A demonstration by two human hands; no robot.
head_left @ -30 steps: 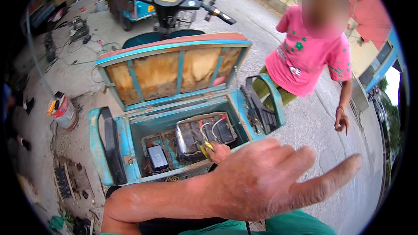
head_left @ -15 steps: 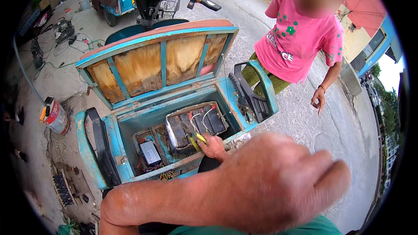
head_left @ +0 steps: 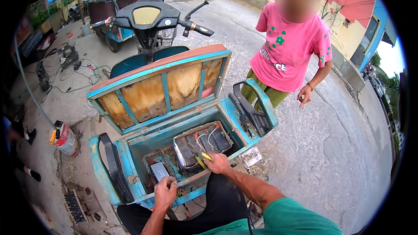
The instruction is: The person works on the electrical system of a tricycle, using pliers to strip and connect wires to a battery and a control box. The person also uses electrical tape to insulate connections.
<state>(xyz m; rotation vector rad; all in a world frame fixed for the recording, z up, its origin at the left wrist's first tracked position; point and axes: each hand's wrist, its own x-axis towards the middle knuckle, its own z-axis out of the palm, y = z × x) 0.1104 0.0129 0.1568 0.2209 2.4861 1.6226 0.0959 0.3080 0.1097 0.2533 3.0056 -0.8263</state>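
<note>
Head: yellow pliers [head_left: 206, 156], diagonal (forward-left)

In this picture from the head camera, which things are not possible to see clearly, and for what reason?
All in the head view:
Yellow-handled tool: the right hand covers part of it.
Left hand: fingertips too small to tell whether they pinch anything.
Grey box: its near end is hidden by the left hand.
Person in pink: one hand is hidden behind the body.
</note>
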